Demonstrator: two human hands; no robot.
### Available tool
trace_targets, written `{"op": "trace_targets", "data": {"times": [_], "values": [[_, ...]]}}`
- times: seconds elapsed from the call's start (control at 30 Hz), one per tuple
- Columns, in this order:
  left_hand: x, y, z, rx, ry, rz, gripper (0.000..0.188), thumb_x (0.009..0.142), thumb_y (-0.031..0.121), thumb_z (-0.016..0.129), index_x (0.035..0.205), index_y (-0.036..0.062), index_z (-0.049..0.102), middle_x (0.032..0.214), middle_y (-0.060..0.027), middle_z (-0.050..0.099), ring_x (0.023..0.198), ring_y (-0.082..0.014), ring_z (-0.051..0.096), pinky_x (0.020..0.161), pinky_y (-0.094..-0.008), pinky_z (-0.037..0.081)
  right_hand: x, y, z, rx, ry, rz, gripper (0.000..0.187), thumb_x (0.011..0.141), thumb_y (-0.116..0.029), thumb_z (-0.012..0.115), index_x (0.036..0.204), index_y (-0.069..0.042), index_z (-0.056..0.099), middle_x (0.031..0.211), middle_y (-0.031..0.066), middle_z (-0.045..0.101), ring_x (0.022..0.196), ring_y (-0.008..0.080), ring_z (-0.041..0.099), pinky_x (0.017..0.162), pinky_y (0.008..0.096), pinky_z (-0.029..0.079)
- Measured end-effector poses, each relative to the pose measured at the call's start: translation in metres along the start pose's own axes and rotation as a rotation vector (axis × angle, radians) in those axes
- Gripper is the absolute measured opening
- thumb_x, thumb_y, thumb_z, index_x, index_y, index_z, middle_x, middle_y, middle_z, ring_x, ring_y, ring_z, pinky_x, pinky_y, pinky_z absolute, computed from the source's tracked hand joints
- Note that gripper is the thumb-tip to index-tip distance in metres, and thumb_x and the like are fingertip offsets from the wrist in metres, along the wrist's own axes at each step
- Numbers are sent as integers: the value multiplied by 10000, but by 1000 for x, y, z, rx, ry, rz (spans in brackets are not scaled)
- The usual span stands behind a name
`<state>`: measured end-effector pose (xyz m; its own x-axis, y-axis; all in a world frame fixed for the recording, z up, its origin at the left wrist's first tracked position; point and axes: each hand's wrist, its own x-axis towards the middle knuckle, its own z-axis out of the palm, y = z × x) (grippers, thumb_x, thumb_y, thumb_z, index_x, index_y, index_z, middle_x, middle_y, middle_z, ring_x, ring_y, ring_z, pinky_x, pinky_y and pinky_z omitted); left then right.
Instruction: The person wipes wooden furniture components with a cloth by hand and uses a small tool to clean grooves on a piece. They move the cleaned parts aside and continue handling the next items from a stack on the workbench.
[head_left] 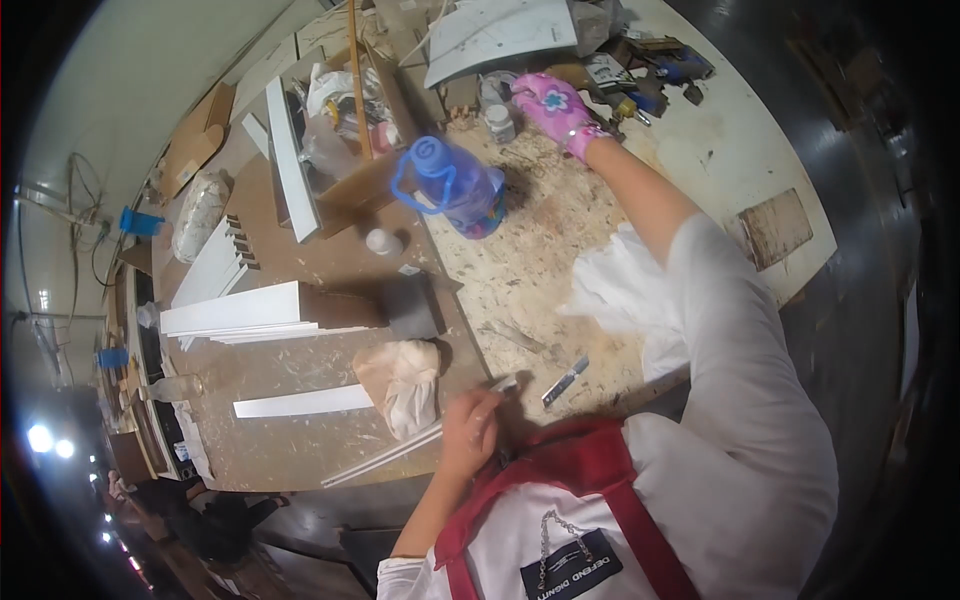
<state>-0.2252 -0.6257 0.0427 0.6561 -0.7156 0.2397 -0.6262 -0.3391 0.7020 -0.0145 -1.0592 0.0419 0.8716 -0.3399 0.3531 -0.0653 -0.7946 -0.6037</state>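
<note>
My left hand, bare, is closed around thin white strips near the front edge of the table. A small pale piece sticks out beyond its fingers. Far off at the right, my right hand wears a pink glove with a flower print. Its fingers curl together beside a clear plastic container; what they hold, if anything, is hidden. Just below it stands a small white-capped jar. A utility knife lies to the right of my left hand.
A blue water jug stands mid-table, a white bottle to its left. Stacked white boards, a cream cloth bundle and a white strip lie left. White cloth rests beneath my right arm. Tools clutter the back right.
</note>
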Motion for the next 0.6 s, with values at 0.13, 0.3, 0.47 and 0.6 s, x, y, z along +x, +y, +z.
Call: {"op": "trace_targets", "data": {"times": [0.13,0.3,0.47,0.6], "values": [[6,7,-6,99,-42,47,387,721,-17,616,1093,91,621,1015,-102,615,906,-315,575,764,-426,416,39,4,38,-287,5,111,313,870,-396,584,1062,-160,656,1098,114,646,1018,320,628,841,470,492],[6,11,-8,98,-44,8,419,706,-8,651,1109,103,626,1008,-82,621,901,-300,583,745,-407,412,54,-9,59,-414,-76,121,299,826,-380,619,1053,-188,656,1102,98,637,1038,297,620,847,475,471],[11,17,-12,96,-28,6,397,688,-43,691,1061,89,659,968,-90,641,854,-296,623,692,-380,471,61,51,84,-339,13,-52,356,866,-351,592,1183,-187,599,1110,103,633,1037,313,613,867,435,494],[-1,20,-7,18,-12,-157,316,757,-18,718,1059,58,667,976,-127,641,842,-315,637,702,-384,517,63,6,56,-592,-80,-105,239,840,-307,606,937,-97,668,832,144,678,806,288,679,724,397,545]]}}
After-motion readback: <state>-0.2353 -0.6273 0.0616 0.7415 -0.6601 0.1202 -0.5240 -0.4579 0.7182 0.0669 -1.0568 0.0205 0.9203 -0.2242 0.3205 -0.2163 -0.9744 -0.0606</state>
